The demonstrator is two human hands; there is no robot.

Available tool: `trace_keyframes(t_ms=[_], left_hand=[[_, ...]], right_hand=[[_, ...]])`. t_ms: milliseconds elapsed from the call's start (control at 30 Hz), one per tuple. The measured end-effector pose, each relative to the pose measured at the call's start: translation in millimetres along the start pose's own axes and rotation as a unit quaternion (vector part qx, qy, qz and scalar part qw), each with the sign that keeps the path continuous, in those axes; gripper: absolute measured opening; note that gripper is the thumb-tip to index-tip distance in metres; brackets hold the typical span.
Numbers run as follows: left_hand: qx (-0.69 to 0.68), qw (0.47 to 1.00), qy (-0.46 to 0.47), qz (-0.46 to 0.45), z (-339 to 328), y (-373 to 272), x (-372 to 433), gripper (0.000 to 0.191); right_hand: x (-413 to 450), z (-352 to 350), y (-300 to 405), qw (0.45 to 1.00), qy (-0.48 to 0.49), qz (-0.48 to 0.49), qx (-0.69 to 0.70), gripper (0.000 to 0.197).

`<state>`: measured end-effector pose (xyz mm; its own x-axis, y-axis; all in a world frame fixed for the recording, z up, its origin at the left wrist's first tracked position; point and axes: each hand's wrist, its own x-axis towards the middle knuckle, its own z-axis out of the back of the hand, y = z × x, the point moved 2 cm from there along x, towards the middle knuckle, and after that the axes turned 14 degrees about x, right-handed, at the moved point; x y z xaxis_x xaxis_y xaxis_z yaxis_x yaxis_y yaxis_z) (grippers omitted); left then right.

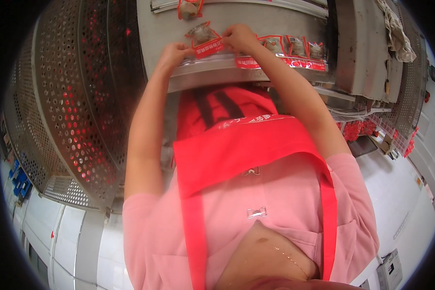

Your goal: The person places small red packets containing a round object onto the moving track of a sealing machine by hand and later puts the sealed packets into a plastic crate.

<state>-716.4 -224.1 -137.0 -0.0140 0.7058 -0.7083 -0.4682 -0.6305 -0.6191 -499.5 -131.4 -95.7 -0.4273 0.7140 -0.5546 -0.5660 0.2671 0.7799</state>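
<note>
A clear plastic packet with red edges [204, 38] lies at the front edge of the metal worktop, printed band towards me. My left hand [177, 52] pinches near its lower left corner, fingertips together. At its right side, my right hand [237, 36] has its thumb and fingers bent at the red edge. Further right, several similar packets [298, 47] stand in a row along a metal strip, their red lower ends over the edge. Another packet [189, 9] lies at the far side of the worktop. The packets' contents look brownish and cannot be told exactly.
A perforated metal guard [58, 90] rises at the left of the worktop [166, 21]. A metal rail [239, 5] crosses its far side. At the right, a metal cover [369, 47] carries a hanging cloth [397, 32]. Red packets [359, 130] lie beyond a wire rack.
</note>
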Motion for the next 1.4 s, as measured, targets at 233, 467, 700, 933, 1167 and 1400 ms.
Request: trace_keyframes(t_ms=[233,467,700,933,1167,1400], left_hand=[[0.149,0.987,-0.038,-0.054,1,5,-4,0.023],[0.385,0.861,-0.217,-0.252,-10,-42,-78,0.023],[0.288,0.888,-0.177,-0.311,-16,-19,-84,0.017],[0.289,0.878,-0.151,-0.352,-19,-23,-72,0.014],[0.283,0.877,-0.104,-0.373,-32,-40,-66,0.020],[0.205,0.911,-0.183,-0.309,-7,-29,-57,0.017]], right_hand=[[-3,-17,-8,0.961,0.046,0.071,-0.263,0.019],[-3,-6,-8,0.954,0.125,0.029,-0.271,0.025],[-69,-17,-6,0.978,0.058,0.030,-0.199,0.028],[-91,-56,-37,0.908,-0.041,-0.179,0.376,0.022],[-102,0,-16,0.951,0.015,-0.200,0.235,0.022],[29,2,29,0.885,-0.068,-0.020,0.461,0.019]])
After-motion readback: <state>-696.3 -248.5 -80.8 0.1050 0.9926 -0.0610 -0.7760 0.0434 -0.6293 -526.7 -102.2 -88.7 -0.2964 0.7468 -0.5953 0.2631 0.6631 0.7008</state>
